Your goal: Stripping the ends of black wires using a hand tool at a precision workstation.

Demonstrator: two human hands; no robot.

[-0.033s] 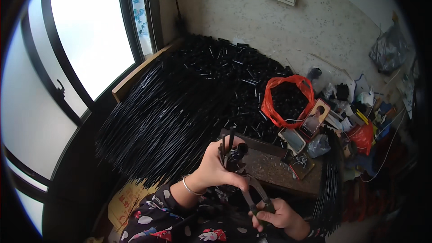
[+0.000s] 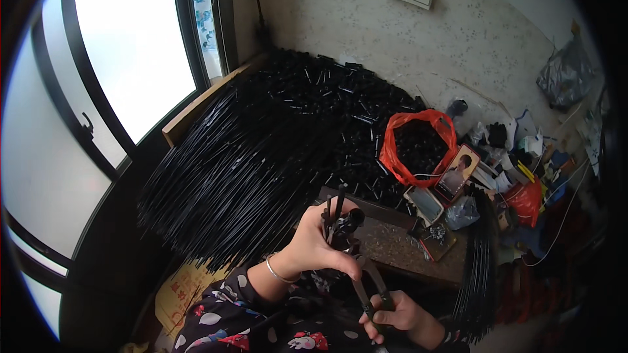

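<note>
My left hand (image 2: 313,248), with a bangle at the wrist, is closed around a short black tubular part (image 2: 353,217). Thin black rods (image 2: 337,202) stick up between its fingers. My right hand (image 2: 404,317) grips the handles of a pair of pliers (image 2: 378,281), whose grips look dark green. The jaws meet the lower side of the black part, beside my left thumb; their exact bite is hidden. Both hands are just in front of the near edge of a brown worktop (image 2: 386,245).
A heap of short black pieces (image 2: 314,85) and a thick spread of long black rods (image 2: 216,183) cover the left side. To the right are a red plastic bag (image 2: 390,150) of black parts, a phone (image 2: 458,171), small metal pieces (image 2: 437,231) and hanging black strands (image 2: 479,268).
My right hand and the pliers' handles have shifted very slightly left, and the handles look a little closer together. My left hand keeps its hold on the black part.
</note>
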